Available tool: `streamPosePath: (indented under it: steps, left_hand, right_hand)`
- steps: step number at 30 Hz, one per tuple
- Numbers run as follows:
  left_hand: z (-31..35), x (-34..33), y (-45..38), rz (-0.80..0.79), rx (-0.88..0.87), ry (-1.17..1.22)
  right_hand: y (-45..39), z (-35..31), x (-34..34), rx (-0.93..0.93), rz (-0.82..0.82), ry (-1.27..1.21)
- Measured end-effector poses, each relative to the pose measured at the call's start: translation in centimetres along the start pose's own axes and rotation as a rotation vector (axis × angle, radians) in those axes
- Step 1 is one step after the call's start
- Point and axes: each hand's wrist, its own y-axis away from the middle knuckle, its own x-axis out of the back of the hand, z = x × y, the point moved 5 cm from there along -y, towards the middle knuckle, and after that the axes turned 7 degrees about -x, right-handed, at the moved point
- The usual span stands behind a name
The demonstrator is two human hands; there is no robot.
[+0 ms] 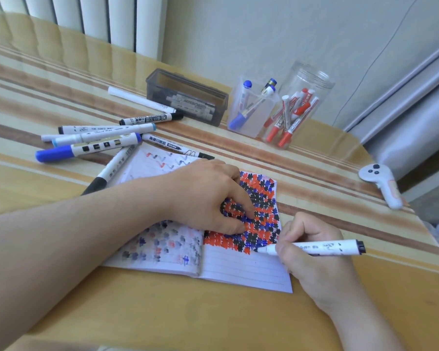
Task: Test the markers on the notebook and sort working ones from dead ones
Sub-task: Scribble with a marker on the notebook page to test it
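An open lined notebook [243, 269] lies in front of me, its right page thick with red, blue and black test marks. My left hand [208, 193] presses down on that page with curled fingers. My right hand [312, 252] grips a white marker [322, 248] with a black rear end, and its tip touches the page at the lower edge of the marks. Several loose markers [99, 138] lie in a pile at the left, above the notebook.
At the back stand a dark grey box [185, 97] with markers, a square clear cup [254, 110] of blue markers and a round clear jar [297, 107] of red ones. A white controller [383, 184] lies at the right table edge. A radiator stands behind.
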Motion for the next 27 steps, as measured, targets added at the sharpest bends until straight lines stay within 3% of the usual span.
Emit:
streamPosePath:
  steps: [27]
  left_hand:
    - [0.2,0.15,0.12,-0.02,0.007,-0.006]
  right_hand:
    - [-0.19,0.3,0.16,-0.006,0.014,0.016]
